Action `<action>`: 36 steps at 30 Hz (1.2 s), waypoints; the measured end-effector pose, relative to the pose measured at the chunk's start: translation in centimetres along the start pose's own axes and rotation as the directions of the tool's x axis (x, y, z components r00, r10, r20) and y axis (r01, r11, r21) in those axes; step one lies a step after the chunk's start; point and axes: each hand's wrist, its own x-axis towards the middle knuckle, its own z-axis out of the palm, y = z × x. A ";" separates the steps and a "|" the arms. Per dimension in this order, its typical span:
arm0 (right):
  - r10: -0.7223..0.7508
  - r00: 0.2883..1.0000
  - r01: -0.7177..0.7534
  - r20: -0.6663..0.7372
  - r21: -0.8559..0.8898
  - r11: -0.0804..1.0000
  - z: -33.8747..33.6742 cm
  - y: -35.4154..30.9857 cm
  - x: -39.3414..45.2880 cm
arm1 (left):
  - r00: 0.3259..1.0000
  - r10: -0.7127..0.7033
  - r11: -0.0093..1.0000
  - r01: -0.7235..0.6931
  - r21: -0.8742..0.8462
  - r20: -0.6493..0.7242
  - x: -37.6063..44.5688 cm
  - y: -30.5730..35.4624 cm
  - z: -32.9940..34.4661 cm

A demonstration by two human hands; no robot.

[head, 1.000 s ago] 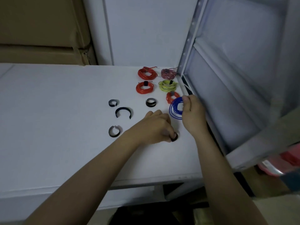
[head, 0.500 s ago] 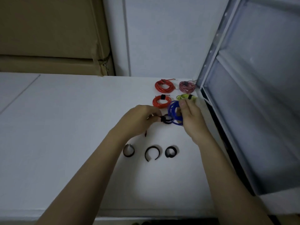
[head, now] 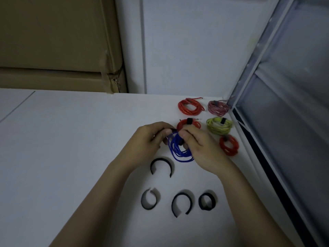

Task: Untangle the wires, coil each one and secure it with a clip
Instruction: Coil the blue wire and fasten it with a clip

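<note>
No legible text, labels, nos. or signs anywhere in view.

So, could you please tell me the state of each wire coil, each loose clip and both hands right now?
blue coil: coiled, held by both hands, clip going on
left hand: pinching the black clip at the coil's top
right hand: gripping the coil
red coils: three, coiled, lying on the table
pink coil: coiled, lying
yellow coil: coiled, clipped
spare clips: four, lying loose
</note>
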 end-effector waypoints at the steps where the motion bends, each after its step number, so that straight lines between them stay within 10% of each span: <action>1: -0.005 1.000 0.005 0.005 -0.004 1.000 0.1 0.0 0.0 | 1.000 -0.015 0.999 0.014 -0.046 -0.013 -0.1 -0.1 0.1; 23: -0.139 0.979 0.060 -0.151 -0.436 0.898 1.3 -0.4 -1.1 | 0.972 -0.227 0.696 0.204 -0.688 0.059 -1.5 1.3 0.1; 36: -0.151 0.969 0.116 -0.194 -0.181 0.977 2.5 -1.0 -1.3 | 0.935 -0.342 0.584 0.291 -0.758 0.096 -1.7 1.3 -0.2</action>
